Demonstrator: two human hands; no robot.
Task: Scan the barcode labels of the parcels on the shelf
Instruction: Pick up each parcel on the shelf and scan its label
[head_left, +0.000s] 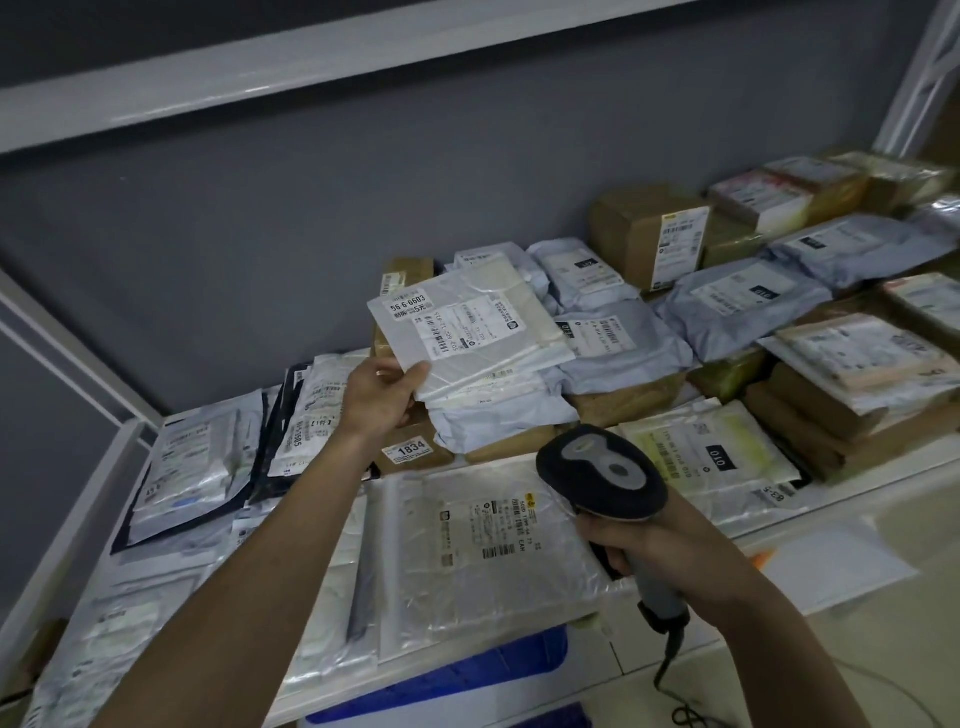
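Shelf (78, 499) crowded with parcels (623, 358); open air above stacks, below upper beam (311, 67).

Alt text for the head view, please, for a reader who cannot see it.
A person's left hand holds up a flat grey parcel with its labels facing the camera, while the right hand grips a barcode scanner below it. Many more bagged and boxed parcels crowd the white shelf.

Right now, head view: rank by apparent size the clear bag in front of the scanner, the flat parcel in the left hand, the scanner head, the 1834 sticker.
1. Clear bag, though it lies nearer the camera.
2. Flat parcel, gripped by the left hand.
3. Scanner head, nearest the camera, held by the right hand.
4. 1834 sticker.
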